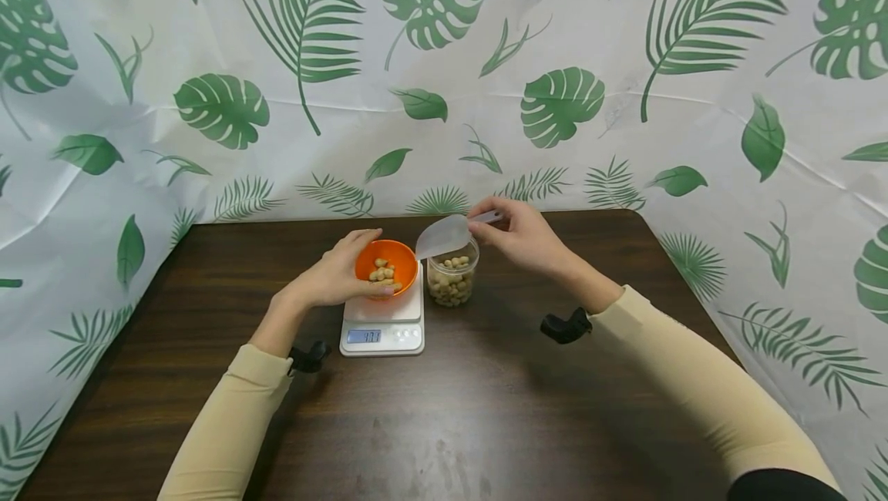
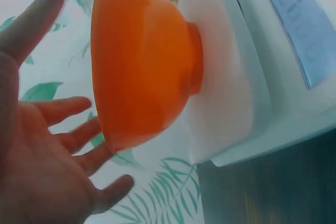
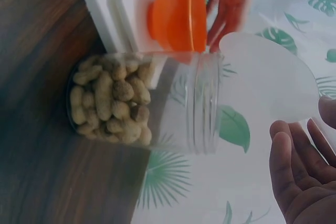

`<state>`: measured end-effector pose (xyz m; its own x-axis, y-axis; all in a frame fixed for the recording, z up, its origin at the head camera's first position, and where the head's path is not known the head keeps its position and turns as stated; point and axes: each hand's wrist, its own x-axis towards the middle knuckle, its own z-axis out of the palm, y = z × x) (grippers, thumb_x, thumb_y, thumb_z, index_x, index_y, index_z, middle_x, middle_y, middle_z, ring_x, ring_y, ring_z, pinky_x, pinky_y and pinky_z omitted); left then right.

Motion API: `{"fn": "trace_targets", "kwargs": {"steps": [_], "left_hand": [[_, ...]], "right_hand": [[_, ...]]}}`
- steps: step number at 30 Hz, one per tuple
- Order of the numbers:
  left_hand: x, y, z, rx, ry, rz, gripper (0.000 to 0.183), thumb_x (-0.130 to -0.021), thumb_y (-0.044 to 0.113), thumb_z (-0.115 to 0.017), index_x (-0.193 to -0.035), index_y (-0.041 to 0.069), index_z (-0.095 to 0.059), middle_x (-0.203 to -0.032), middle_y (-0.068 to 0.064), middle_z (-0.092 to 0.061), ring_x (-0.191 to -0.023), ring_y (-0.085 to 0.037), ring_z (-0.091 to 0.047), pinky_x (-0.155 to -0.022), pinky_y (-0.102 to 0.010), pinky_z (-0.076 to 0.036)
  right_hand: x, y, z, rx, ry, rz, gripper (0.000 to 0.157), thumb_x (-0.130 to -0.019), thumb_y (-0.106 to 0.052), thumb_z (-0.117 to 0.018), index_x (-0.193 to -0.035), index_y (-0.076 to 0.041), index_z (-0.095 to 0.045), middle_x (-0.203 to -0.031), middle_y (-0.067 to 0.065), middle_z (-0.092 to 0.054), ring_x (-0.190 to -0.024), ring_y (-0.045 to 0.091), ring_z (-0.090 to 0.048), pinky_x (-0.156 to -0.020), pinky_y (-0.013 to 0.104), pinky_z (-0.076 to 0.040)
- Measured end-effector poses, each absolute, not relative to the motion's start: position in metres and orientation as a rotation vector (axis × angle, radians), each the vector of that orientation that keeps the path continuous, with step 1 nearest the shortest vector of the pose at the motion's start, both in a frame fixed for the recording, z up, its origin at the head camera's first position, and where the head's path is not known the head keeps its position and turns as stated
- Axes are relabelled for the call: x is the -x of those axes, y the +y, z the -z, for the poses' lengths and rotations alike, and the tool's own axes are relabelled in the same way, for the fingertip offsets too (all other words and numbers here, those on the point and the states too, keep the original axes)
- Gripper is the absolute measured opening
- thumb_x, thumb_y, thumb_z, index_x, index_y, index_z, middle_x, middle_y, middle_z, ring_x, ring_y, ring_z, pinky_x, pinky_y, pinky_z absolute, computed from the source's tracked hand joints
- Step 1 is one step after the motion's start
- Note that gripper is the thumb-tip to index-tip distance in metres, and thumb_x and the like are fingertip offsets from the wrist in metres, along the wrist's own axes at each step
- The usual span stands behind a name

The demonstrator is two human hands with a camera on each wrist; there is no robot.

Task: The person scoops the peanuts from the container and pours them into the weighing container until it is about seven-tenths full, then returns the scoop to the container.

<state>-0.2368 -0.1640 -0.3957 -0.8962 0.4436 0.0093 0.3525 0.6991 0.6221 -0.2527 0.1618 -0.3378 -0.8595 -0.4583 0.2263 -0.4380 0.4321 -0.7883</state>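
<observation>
An orange bowl [image 1: 405,260] with several peanuts [image 1: 381,271] inside stands on a white kitchen scale [image 1: 395,314]. Around its left side my left hand [image 1: 336,270] is spread, thumb at the near rim; in the left wrist view the fingers [image 2: 86,129] are loose, some by the rim. My right hand [image 1: 520,235] pinches a translucent scoop [image 1: 444,237] near its handle. That scoop, apparently without peanuts on it, is tilted over the mouth of a clear jar [image 3: 178,103]. Peanuts [image 3: 113,100] fill roughly the jar's lower half.
The dark wooden table [image 1: 444,424] ends at a white leaf-print sheet [image 1: 458,123] behind it. Jar and scale stand side by side near the back edge. The scale's lit display [image 1: 364,336] faces me, its digits blurry. Black wrist mounts [image 1: 565,326] hang beneath both wrists.
</observation>
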Motion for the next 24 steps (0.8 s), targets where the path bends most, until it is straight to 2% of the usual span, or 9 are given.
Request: {"fn": "trace_targets", "kwargs": {"steps": [8, 11, 18, 24], "left_hand": [[0.243, -0.153, 0.39, -0.717, 2.824, -1.115, 0.079, -0.086, 0.06, -0.06, -0.147, 0.015, -0.037, -0.147, 0.0, -0.038, -0.134, -0.021, -0.035, -0.107, -0.046, -0.03], [0.245, -0.149, 0.388, -0.734, 2.832, -1.096, 0.076, -0.088, 0.059, -0.058, -0.146, 0.013, -0.038, -0.146, -0.002, -0.039, -0.135, -0.022, -0.035, -0.107, -0.049, -0.029], [0.248, -0.134, 0.383, -0.786, 2.86, -0.996, 0.07, -0.09, 0.05, -0.062, -0.144, 0.01, -0.041, -0.144, -0.005, -0.042, -0.134, -0.025, -0.035, -0.108, -0.059, -0.015], [0.251, -0.121, 0.381, -0.825, 2.865, -0.938, 0.067, -0.089, 0.045, -0.065, -0.143, 0.011, -0.043, -0.142, -0.005, -0.045, -0.133, -0.024, -0.036, -0.108, -0.055, -0.016]], "right_hand": [[0.252, 0.173, 0.332, 0.801, 2.653, 1.434, 0.025, -0.095, -0.033, -0.062, -0.112, -0.015, -0.064, -0.101, 0.004, -0.066, -0.08, 0.017, -0.065, -0.063, 0.039, -0.052], [0.252, 0.176, 0.331, 0.808, 2.66, 1.422, 0.025, -0.095, -0.032, -0.062, -0.112, -0.015, -0.064, -0.102, 0.003, -0.066, -0.08, 0.018, -0.065, -0.062, 0.039, -0.051], [0.254, 0.182, 0.329, 0.776, 2.704, 1.382, 0.025, -0.095, -0.033, -0.061, -0.112, -0.015, -0.064, -0.098, 0.004, -0.067, -0.079, 0.017, -0.065, -0.061, 0.039, -0.051], [0.256, 0.186, 0.328, 0.757, 2.74, 1.33, 0.025, -0.095, -0.033, -0.061, -0.11, -0.014, -0.064, -0.092, 0.003, -0.068, -0.077, 0.017, -0.065, -0.061, 0.038, -0.051]]}}
